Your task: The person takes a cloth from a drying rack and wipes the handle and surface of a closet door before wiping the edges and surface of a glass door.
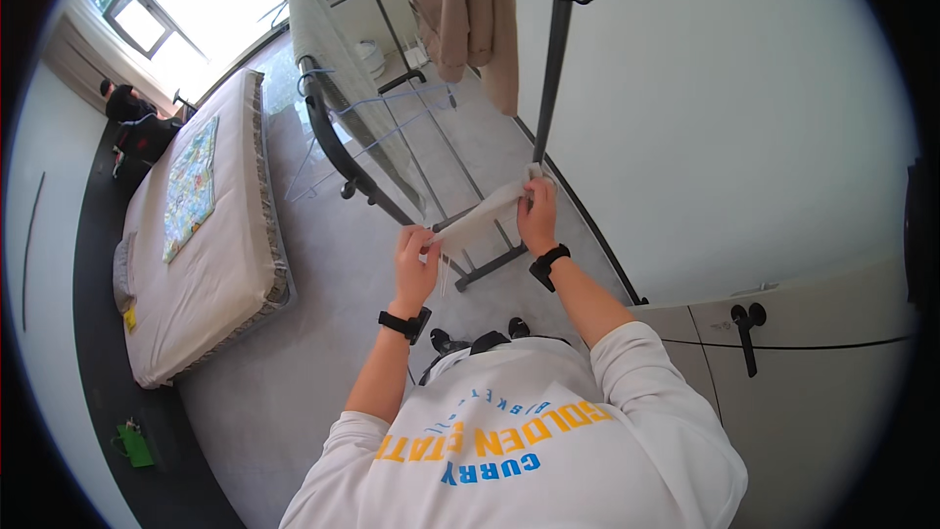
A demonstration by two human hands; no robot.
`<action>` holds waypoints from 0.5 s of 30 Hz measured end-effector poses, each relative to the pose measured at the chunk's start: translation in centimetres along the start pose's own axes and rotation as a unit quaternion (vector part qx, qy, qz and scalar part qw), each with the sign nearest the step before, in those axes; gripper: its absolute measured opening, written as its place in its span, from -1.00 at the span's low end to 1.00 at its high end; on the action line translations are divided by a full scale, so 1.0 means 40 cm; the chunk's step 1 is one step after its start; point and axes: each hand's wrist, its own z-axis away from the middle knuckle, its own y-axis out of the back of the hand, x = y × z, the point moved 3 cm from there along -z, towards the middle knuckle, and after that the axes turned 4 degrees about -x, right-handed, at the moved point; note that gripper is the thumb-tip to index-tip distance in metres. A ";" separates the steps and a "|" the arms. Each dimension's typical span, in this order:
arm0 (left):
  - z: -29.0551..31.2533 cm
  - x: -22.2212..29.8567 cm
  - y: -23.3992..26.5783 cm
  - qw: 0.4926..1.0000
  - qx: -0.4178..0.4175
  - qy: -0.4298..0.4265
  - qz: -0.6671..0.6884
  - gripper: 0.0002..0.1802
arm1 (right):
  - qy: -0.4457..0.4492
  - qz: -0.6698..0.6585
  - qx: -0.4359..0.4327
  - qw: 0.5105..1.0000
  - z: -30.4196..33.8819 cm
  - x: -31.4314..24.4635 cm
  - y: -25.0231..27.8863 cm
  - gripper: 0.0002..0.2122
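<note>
A pale off-white cloth strip (480,216) is stretched between my two hands, in front of a dark metal clothes rack. My left hand (417,260) pinches its left end beside the rack's left post (345,159), and thin strings hang below those fingers. At the other end, my right hand (538,215) grips the cloth close to the rack's right post (555,69). Whether the strip is fastened to the posts I cannot tell. Blue wire hangers (377,142), a pale grey cloth (338,69) and a brown garment (460,10) hang on the rack beyond my hands.
To the left lies a mattress (220,284) with a patterned cloth (191,189) on it. A person in dark clothing (132,103) is at the far left. At right, a door with a black handle (747,338) adjoins the white wall (744,118). The rack's base (490,266) stands near my feet.
</note>
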 end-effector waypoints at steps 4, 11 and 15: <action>-0.061 0.049 -0.050 1.000 -0.008 0.006 0.021 -0.86 | 0.018 0.033 0.083 0.996 -0.063 0.044 0.083 -0.72; -0.110 0.099 -0.072 0.999 0.027 -0.015 0.012 -0.86 | -0.112 -0.071 0.033 0.991 -0.141 0.075 0.037 -0.62; -0.089 0.061 -0.072 1.000 0.001 0.008 0.005 -0.87 | -0.191 -0.051 -0.004 0.980 -0.098 0.128 -0.023 -0.57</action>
